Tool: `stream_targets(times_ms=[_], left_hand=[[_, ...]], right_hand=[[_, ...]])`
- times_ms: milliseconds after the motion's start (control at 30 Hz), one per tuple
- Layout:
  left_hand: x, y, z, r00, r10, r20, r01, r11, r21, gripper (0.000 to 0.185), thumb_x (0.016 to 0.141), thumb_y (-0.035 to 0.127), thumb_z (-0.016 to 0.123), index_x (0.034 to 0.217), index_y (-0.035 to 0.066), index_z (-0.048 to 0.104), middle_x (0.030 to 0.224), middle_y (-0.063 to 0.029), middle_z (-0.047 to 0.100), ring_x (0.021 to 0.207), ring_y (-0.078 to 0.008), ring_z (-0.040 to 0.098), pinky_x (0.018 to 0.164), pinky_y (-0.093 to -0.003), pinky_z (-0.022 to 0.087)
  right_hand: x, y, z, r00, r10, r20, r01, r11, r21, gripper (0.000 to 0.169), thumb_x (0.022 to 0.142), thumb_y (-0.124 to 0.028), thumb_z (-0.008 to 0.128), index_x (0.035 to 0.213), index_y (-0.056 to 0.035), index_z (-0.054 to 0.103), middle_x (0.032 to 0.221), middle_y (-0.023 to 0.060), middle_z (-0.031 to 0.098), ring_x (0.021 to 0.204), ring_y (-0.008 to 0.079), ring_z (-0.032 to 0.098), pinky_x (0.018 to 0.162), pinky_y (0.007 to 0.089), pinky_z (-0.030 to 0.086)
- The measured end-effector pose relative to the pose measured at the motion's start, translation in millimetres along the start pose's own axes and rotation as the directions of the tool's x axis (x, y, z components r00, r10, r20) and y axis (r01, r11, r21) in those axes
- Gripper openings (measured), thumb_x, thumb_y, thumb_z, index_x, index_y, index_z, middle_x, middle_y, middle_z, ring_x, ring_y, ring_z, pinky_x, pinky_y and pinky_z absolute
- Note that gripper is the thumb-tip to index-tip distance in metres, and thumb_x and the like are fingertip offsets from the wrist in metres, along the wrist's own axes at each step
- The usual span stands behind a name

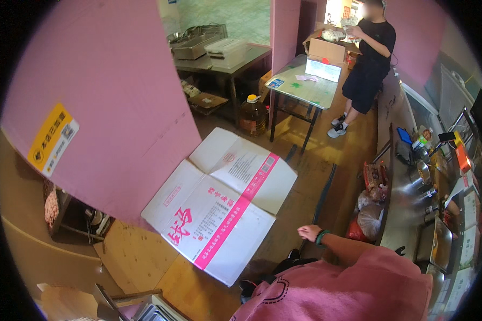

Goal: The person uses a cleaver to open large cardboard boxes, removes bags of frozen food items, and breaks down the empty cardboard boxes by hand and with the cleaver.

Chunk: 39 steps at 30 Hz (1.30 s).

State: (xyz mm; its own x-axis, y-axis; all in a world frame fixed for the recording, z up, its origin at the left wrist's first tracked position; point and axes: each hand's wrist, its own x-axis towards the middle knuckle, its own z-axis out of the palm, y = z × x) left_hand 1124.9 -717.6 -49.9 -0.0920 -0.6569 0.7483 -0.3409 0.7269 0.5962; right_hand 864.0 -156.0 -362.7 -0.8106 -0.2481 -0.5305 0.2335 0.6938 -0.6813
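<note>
My right hand, with a green bracelet on the wrist, hangs loosely curled in front of my pink shirt. Nothing shows in it. Left of it is a large white cardboard carton with a pink stripe and printed writing, its panels spread nearly flat and creased across the middle. A gap separates this hand from the carton. The carton's far left side meets or overlaps the pink partition; whether it touches cannot be told. My shoes show beside its near corner. My left hand is out of view.
A person stands behind a folding table, handling packages at an open carton. An oil jug sits on the floor. At right runs a metal counter with pots; bags lie beneath.
</note>
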Motion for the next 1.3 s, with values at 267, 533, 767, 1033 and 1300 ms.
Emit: stream_targets(times_ms=[267, 533, 767, 1033, 1300], left_hand=[[-153, 193, 108, 0.749, -0.315, 0.583, 0.545, 0.794, -0.27, 0.036, 0.083, 0.023, 0.047, 0.108, -0.002, 0.053, 0.08, -0.0102, 0.056, 0.062, -0.0154, 0.048, 0.056, -0.0288, 0.041], [-312, 428, 218, 0.031, 0.306, 0.952, 0.917, 0.369, -0.148, 0.018, 0.087, 0.011, 0.045, 0.101, 0.004, 0.054, 0.067, -0.0104, 0.06, 0.039, -0.0106, 0.046, 0.032, -0.0209, 0.034], [-408, 487, 304, -0.564, 0.53, 0.633, 0.808, 0.512, 0.291, 0.039, 0.093, 0.022, 0.043, 0.129, 0.008, 0.037, 0.099, -0.0118, 0.055, 0.074, -0.0168, 0.058, 0.05, -0.0213, 0.042], [-469, 492, 470, -0.442, 0.761, 0.476, 0.279, 0.621, -0.733, 0.056, 0.084, 0.034, 0.056, 0.126, -0.001, 0.041, 0.116, -0.0192, 0.051, 0.1, -0.0307, 0.053, 0.081, -0.0359, 0.045], [-483, 462, 547, -0.59, 0.596, 0.545, 0.091, 0.72, -0.688, 0.052, 0.076, 0.035, 0.062, 0.111, -0.002, 0.053, 0.104, -0.0231, 0.056, 0.101, -0.0369, 0.051, 0.086, -0.0421, 0.041]], right_hand=[[-38, -158, -82, 0.804, -0.54, 0.249, 0.341, 0.762, 0.55, 0.046, 0.094, -0.036, 0.039, 0.122, -0.0003, 0.047, 0.116, 0.0153, 0.056, 0.103, 0.022, 0.057, 0.088, 0.0329, 0.046], [-43, -128, -182, 0.856, -0.513, -0.058, -0.051, -0.196, 0.979, 0.043, 0.093, -0.034, 0.039, 0.125, -0.0051, 0.043, 0.124, 0.0138, 0.049, 0.114, 0.0275, 0.048, 0.096, 0.0409, 0.039], [-15, -30, -277, 0.973, -0.066, -0.223, 0.187, -0.351, 0.918, 0.014, 0.085, -0.021, 0.053, 0.09, -0.0086, 0.057, 0.086, 0.0041, 0.061, 0.085, 0.0213, 0.057, 0.075, 0.0344, 0.046], [21, 103, -349, 0.899, 0.43, -0.078, 0.112, -0.054, 0.992, 0.029, 0.083, -0.026, 0.045, 0.06, -0.0088, 0.052, 0.061, 0.0045, 0.056, 0.064, 0.0241, 0.055, 0.06, 0.0393, 0.043], [48, 188, -358, 0.81, 0.537, 0.237, -0.1, -0.272, 0.957, 0.033, 0.083, -0.033, 0.041, 0.058, -0.0117, 0.048, 0.058, 0.0049, 0.051, 0.059, 0.0249, 0.05, 0.059, 0.0418, 0.041]])
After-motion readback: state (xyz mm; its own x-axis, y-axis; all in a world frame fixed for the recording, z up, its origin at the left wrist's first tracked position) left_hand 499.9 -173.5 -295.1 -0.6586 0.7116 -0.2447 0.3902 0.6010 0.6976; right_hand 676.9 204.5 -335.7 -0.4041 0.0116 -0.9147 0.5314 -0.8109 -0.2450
